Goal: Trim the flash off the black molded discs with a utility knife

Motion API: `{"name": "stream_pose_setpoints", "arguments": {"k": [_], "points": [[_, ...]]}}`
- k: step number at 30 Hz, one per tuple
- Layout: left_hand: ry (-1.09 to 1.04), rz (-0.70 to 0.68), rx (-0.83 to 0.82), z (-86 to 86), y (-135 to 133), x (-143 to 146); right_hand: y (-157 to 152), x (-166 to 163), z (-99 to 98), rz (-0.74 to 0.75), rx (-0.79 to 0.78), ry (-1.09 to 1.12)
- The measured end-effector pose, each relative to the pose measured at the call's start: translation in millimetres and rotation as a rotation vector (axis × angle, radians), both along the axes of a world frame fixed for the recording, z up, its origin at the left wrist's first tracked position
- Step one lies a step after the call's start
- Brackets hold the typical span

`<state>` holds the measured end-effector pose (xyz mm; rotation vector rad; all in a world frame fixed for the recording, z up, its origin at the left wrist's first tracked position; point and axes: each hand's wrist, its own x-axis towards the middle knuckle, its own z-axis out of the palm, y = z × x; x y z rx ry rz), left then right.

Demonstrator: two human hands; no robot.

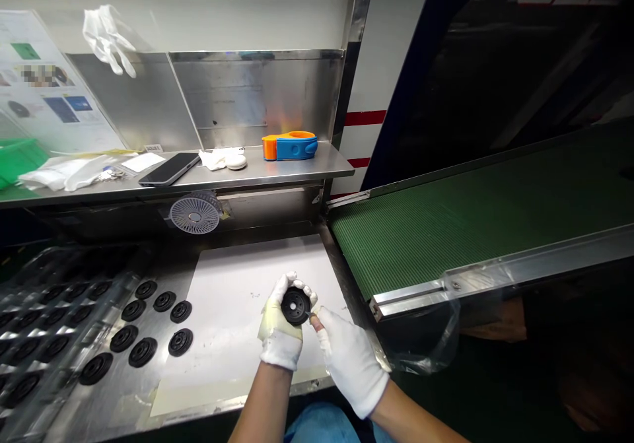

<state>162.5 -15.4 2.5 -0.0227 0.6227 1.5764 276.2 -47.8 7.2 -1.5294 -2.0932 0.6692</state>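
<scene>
My left hand [283, 327], in a white glove, is closed around the rim of a black wheel-shaped part [296, 306] with a pale hole at its centre. It holds the part up over the white sheet [232, 311], face towards me. My right hand [347, 357], also gloved but with a bare thumb tip, is pinched at the lower right edge of the part. A small thin tip shows between its fingers there; the rest of that item is hidden. Several similar black parts [142, 352] lie on the metal table left of the sheet.
A clear tray [106, 298] of black parts stands at the far left. Behind are a small fan [195, 215] and a shelf [277, 171] with a phone [170, 170] and an orange-blue tape dispenser [291, 146]. A green conveyor belt [446, 218] rises on the right.
</scene>
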Motion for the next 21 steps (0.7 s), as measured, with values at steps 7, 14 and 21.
{"name": "stream_pose_setpoints", "arguments": {"k": [7, 14, 21], "points": [[0.035, 0.09, 0.02, 0.0, -4, -2, -5, -7, -1.8, 0.041, 0.011, -0.05], [0.035, -0.005, -0.002, 8.5, -5, -4, -1, 1, 0.7, -0.005, -0.021, -0.02], [-0.121, 0.123, -0.057, 5.4, 1, 2, -9, -7, -4.0, 0.049, -0.01, -0.018]]}}
